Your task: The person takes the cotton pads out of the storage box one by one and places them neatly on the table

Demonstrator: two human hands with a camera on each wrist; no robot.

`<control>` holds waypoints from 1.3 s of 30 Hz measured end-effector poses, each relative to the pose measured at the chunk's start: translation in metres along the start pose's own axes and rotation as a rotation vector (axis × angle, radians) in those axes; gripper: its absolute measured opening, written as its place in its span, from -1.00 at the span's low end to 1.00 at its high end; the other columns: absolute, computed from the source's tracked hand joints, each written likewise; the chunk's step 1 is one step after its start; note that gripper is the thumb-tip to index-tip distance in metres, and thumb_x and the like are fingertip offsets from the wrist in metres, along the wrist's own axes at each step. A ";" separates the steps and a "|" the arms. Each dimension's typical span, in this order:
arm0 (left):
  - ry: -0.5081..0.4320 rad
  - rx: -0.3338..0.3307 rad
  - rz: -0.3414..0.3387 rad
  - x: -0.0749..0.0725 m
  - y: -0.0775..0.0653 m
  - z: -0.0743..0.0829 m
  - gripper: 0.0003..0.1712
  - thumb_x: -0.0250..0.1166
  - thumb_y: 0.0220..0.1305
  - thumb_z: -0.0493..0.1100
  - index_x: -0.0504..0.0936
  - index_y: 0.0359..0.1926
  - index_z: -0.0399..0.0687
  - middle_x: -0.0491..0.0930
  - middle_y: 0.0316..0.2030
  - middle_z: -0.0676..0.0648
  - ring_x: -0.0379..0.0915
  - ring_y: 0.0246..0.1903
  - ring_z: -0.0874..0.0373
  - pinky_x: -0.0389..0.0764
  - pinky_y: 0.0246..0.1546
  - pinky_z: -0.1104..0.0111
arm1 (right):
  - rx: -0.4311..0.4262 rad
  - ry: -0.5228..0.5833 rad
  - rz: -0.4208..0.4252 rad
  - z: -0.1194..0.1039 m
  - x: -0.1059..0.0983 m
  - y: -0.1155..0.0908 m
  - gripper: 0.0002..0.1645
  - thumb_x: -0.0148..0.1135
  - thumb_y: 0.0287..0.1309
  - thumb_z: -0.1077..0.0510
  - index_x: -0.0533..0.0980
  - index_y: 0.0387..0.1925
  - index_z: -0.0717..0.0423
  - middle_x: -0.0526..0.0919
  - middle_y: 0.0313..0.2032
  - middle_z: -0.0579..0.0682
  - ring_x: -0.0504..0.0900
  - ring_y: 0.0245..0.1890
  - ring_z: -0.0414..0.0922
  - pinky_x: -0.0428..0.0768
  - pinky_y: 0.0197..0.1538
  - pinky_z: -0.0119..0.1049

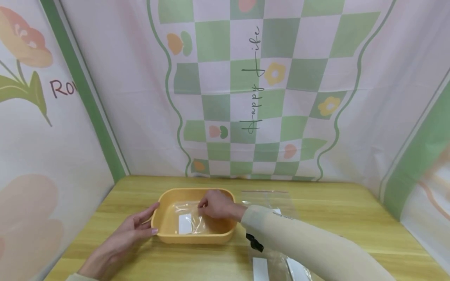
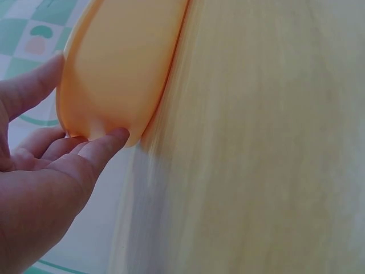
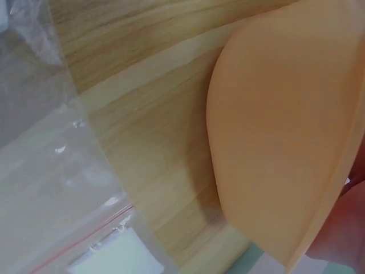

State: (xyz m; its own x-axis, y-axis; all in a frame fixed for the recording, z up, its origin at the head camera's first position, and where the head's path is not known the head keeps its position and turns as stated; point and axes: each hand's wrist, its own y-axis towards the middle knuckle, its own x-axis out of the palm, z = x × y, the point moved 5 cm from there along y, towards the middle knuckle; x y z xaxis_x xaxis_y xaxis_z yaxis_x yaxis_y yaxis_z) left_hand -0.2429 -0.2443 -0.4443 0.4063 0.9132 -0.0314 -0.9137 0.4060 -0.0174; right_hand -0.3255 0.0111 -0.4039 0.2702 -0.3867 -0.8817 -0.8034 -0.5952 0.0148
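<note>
In the head view a yellow-orange plastic basin [image 1: 197, 239] sits on the table. Inside it lies a small clear plastic bag [image 1: 200, 226] with a white label [image 1: 184, 224]. My right hand [image 1: 215, 203] reaches into the basin, its curled fingers pinching the bag's right side. In the right wrist view the basin's outer wall [image 3: 274, 125] hides most of that hand [image 3: 342, 231]. My left hand [image 1: 131, 230] rests on the basin's left end, index finger and thumb spread along it. The left wrist view shows these fingers [image 2: 105, 148] touching the outer wall [image 2: 122, 63].
Right of the basin, a large clear zip bag [image 1: 263, 197] lies partly beneath my right sleeve [image 1: 302, 238]. Nearer the front edge are clear bags with white labels [image 1: 260, 269]. A checkered curtain [image 1: 246, 97] hangs behind the wooden table [image 1: 334, 203].
</note>
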 end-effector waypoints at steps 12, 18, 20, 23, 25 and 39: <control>-0.008 0.002 -0.001 0.000 0.000 0.000 0.04 0.32 0.38 -0.40 -0.15 0.64 -0.35 -0.28 0.63 -0.35 -0.05 0.51 -0.45 0.45 0.30 0.41 | 0.049 0.367 -0.016 -0.005 0.001 -0.004 -0.76 0.46 0.27 0.28 0.75 -0.07 0.34 0.80 -0.42 0.02 0.76 -0.55 -0.01 0.69 -0.48 -0.34; -0.002 0.000 0.000 0.000 0.000 0.000 0.04 0.33 0.37 -0.40 -0.14 0.64 -0.35 -0.28 0.63 -0.34 -0.05 0.50 -0.45 0.46 0.30 0.40 | 0.160 0.723 -0.051 -0.009 0.011 -0.006 -0.51 0.56 0.12 0.35 0.62 0.07 0.49 0.78 -0.48 0.15 0.78 -0.52 0.02 0.79 -0.40 -0.25; -0.004 0.001 0.000 0.001 0.000 0.000 0.05 0.33 0.37 -0.40 -0.14 0.64 -0.34 -0.28 0.63 -0.34 -0.05 0.50 -0.46 0.47 0.30 0.38 | 0.174 0.767 -0.059 -0.011 0.013 -0.006 -0.43 0.57 0.09 0.38 0.59 0.13 0.50 0.78 -0.46 0.19 0.75 -0.56 -0.07 0.77 -0.41 -0.29; -0.004 0.002 -0.002 0.001 0.000 0.000 0.05 0.33 0.37 -0.39 -0.15 0.65 -0.33 -0.28 0.63 -0.34 -0.05 0.50 -0.46 0.47 0.30 0.38 | 0.187 0.785 -0.075 -0.012 0.014 -0.006 -0.31 0.57 0.05 0.42 0.54 0.24 0.50 0.81 -0.21 0.25 0.73 -0.58 -0.14 0.78 -0.41 -0.29; -0.004 0.002 -0.002 0.001 0.000 0.001 0.05 0.33 0.37 -0.38 -0.15 0.65 -0.33 -0.27 0.63 -0.34 -0.04 0.50 -0.45 0.46 0.30 0.39 | 0.187 0.766 -0.080 -0.013 0.013 -0.006 -0.23 0.58 0.04 0.42 0.51 0.31 0.45 0.75 0.02 0.29 0.73 -0.60 -0.14 0.78 -0.42 -0.28; 0.008 0.002 0.004 0.001 -0.001 -0.002 0.04 0.33 0.38 -0.39 -0.13 0.65 -0.33 -0.26 0.63 -0.35 -0.03 0.50 -0.46 0.49 0.29 0.37 | 0.134 0.742 -0.141 -0.019 0.005 -0.010 0.15 0.60 -0.03 0.46 0.27 0.58 0.18 0.41 0.47 0.21 0.69 -0.64 -0.08 0.77 -0.48 -0.20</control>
State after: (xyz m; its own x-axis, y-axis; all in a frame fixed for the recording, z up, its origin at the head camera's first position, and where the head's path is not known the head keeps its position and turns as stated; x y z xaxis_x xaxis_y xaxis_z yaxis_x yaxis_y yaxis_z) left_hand -0.2418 -0.2442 -0.4460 0.4031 0.9143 -0.0390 -0.9152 0.4028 -0.0155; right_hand -0.3061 0.0017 -0.3994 0.6226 -0.7130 -0.3225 -0.7794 -0.6021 -0.1736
